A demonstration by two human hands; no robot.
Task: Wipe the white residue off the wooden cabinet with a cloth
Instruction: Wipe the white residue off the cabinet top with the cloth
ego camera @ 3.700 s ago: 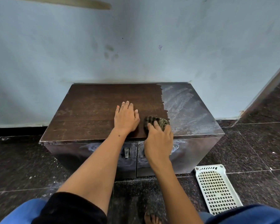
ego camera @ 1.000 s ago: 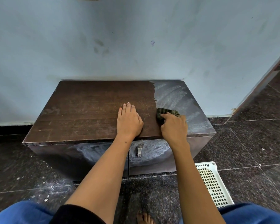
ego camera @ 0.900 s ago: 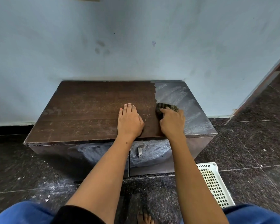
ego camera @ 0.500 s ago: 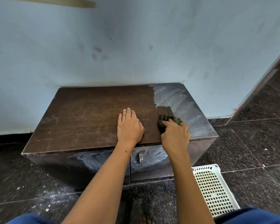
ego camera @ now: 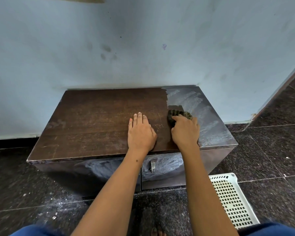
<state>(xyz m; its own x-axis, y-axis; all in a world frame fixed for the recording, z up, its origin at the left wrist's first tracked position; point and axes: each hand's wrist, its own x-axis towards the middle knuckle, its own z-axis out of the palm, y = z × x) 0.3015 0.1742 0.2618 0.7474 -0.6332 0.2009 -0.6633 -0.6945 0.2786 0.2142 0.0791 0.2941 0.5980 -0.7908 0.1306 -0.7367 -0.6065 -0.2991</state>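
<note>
While my right hand (ego camera: 185, 131) grips the bunched cloth (ego camera: 178, 115) against the cabinet top (ego camera: 99, 120), I work at the boundary between clean wood and the white residue (ego camera: 196, 106). The cloth sits under my curled fingers, just right of the top's middle, with its far edge showing beyond my knuckles. My left hand (ego camera: 140, 132) lies flat and relaxed on the cleaned wood, fingers straight, grasping nothing; it braces my weight.

To do this step well, I judge the following points to matter:
- Press the cloth down evenly and push it into the hazy band, overlapping each pass with the cleaned strip.
- Carry each stroke through to the back edge by the wall (ego camera: 143, 48) and to the right edge, where residue lies thickest.
- Turn the cloth to a fresh face once it loads up, or it is likely to smear.

Residue covers the right portion of the top. Streaks also show on the front doors (ego camera: 165, 166) around the metal handle (ego camera: 152, 166), so the front is not yet done.

A white perforated basket (ego camera: 232, 200) lies on the dark tiled floor (ego camera: 271, 150), just beside the cabinet's right front corner. It does not block the top, but it could crowd my knee when I shift right. White specks dot the floor at left.
</note>
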